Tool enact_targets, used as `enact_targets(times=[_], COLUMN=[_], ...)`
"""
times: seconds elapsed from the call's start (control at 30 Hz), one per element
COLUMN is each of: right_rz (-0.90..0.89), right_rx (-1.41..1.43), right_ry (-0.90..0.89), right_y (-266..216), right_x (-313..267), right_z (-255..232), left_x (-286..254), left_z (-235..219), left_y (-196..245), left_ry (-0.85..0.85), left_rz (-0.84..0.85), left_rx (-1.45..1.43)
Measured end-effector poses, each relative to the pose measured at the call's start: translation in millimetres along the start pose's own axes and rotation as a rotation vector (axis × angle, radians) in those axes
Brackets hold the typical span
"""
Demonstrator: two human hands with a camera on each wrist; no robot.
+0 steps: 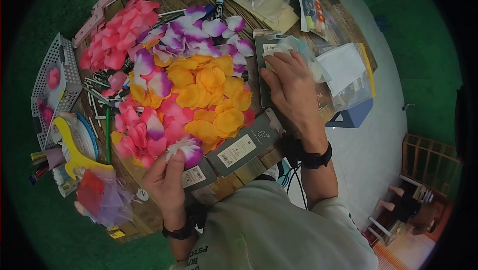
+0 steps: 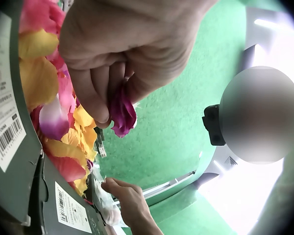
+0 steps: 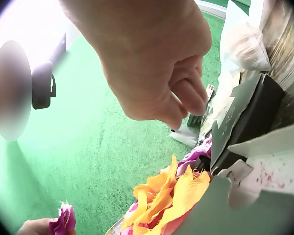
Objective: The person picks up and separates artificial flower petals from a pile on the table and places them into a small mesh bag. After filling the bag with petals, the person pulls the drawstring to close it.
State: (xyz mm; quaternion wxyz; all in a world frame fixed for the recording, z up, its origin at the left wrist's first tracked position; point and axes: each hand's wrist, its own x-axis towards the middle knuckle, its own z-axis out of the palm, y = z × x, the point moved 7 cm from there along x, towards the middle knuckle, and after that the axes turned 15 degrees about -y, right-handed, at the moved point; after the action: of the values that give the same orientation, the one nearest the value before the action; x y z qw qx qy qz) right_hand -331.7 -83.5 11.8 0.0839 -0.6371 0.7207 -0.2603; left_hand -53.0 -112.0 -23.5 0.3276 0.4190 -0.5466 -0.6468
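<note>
Two hands work at the near edge of the round table (image 1: 343, 31). Left hand (image 1: 167, 178) pinches a purple-and-white petal (image 1: 186, 149) between thumb and curled fingers (image 2: 95, 90); the petal sits at the near rim of the petal heap (image 1: 194, 85), just beside a grey packet (image 1: 241, 148). Its long axis runs roughly away from the fingertips, free end toward the heap. Right hand (image 1: 291, 88) rests on another dark packet (image 1: 266, 61), fingers loosely bent, touching a clear bag (image 1: 303, 51); a firm grip cannot be confirmed.
</note>
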Motion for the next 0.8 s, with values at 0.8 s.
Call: enact_targets(times=[0.8], right_rz=[-0.068], right_rx=[-0.219], right_ry=[-0.029], right_y=[0], right_x=[51], right_z=[29], left_x=[-4], left_z=[-8], left_y=[3], left_ry=[0.037], left_rz=[0.025], left_rx=[0.003])
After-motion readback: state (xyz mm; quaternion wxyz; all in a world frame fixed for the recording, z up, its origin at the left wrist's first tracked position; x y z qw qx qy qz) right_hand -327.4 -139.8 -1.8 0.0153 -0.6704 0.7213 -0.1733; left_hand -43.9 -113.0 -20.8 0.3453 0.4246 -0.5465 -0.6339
